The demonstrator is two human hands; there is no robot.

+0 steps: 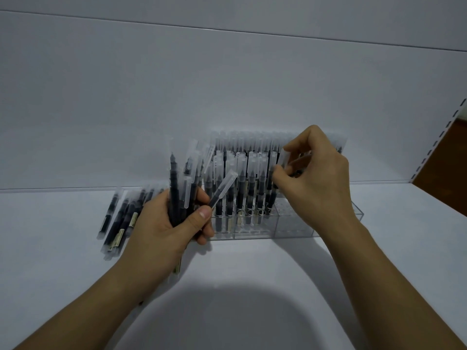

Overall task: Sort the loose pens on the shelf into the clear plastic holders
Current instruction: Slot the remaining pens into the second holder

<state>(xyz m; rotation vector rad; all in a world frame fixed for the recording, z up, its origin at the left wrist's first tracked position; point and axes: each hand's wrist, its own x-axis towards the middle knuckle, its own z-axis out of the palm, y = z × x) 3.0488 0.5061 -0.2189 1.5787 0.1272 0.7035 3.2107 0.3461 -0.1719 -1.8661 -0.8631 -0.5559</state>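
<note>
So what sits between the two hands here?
In the head view, pens standing in the clear holder fill the gap between left hand and right hand.

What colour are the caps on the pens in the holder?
Frosted and see-through, nearly white. The head view shows the caps best, above the clear holder.

Left of centre, the left hand grips an upright bundle of black pens with frosted clear caps. Right of centre, the right hand pinches one capped black pen among the pens standing in the clear plastic holder. Loose black pens lie at left on the white shelf.
</note>
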